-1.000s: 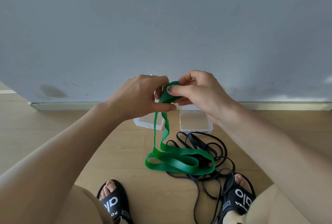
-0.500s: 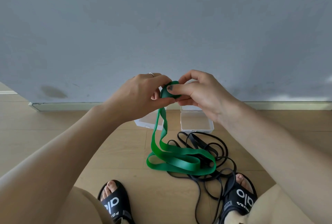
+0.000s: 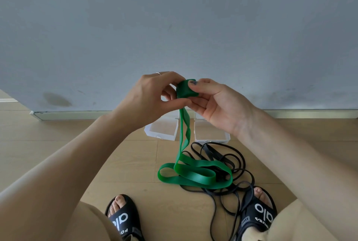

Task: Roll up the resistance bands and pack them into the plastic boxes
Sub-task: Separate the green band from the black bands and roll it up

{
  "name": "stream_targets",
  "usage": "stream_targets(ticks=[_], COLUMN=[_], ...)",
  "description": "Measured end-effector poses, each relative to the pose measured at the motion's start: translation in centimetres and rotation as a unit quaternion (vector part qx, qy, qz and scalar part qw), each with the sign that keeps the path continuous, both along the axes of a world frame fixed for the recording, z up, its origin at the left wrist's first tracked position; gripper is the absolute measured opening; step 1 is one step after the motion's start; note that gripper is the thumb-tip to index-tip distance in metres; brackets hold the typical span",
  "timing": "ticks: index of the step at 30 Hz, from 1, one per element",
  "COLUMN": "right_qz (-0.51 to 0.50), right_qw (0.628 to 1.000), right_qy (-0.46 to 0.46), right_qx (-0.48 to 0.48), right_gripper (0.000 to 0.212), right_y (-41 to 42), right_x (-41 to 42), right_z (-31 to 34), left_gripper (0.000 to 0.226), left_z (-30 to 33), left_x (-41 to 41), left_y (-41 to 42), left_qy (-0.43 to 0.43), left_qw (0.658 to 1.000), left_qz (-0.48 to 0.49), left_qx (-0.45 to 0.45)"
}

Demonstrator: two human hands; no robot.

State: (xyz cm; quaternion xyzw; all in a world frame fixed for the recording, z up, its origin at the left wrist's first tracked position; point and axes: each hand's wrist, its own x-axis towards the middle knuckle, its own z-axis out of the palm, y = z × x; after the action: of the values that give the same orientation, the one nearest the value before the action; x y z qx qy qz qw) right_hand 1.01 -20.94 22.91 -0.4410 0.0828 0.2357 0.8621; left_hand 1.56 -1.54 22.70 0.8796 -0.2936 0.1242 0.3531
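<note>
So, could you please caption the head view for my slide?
Both hands, left and right, roll a green band above two clear boxes.

A pale wood-plank floor [image 3: 58, 153] carried two open clear plastic boxes [image 3: 162, 130] side by side near the skirting. Just in front lay loose loops of a green band [image 3: 195, 177] across tangled black bands [image 3: 238, 165], between two black sandals [image 3: 124, 219].

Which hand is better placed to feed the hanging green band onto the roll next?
Probably left. The left hand pinches the green band just below the roll, where the tail hangs; the right hand cradles the roll.
</note>
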Motion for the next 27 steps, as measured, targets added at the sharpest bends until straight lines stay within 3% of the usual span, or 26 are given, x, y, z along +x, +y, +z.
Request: stream_targets(ticks=[8, 10, 14, 17, 19, 23, 27], right_qz=[0.023, 0.027, 0.019, -0.013, -0.011, -0.005, -0.009], right_qw=[0.997, 0.999, 0.982, 0.966, 0.978, 1.000, 0.992], right_qy=[-0.013, -0.025, -0.072, -0.089, -0.065, 0.012, 0.066], right_qx=[0.071, 0.019, -0.172, -0.243, -0.196, -0.009, 0.103], right_gripper=[0.015, 0.019, 0.024, 0.022, 0.021, 0.010, 0.009], right_y=[1.0, 1.2, 1.2, 1.1, 1.1, 0.9, 1.3], right_x=[-0.3, -0.2, 0.3, 0.4, 0.4, 0.3, -0.1], right_z=[-1.2, -1.2, -0.8, -0.6, -0.3, 0.1, -1.0], left_gripper=[0.037, 0.034, 0.026, 0.031, 0.029, 0.029, 0.028], left_z=[0.4, 0.4, 0.6, 0.7, 0.5, 0.5, 0.4], left_x=[0.2, 0.1, 0.2, 0.3, 0.3, 0.0, 0.1], left_y=[1.1, 1.6, 2.0, 1.7, 1.6, 1.1, 0.9], left_qy=[-0.033, -0.032, -0.052, -0.042, -0.030, 0.014, -0.002], left_qw=[0.999, 0.997, 0.987, 0.983, 0.990, 1.000, 1.000], left_qz=[0.002, -0.004, -0.007, -0.002, 0.000, 0.012, 0.003], left_qx=[0.042, 0.076, 0.152, 0.178, 0.138, 0.009, -0.003])
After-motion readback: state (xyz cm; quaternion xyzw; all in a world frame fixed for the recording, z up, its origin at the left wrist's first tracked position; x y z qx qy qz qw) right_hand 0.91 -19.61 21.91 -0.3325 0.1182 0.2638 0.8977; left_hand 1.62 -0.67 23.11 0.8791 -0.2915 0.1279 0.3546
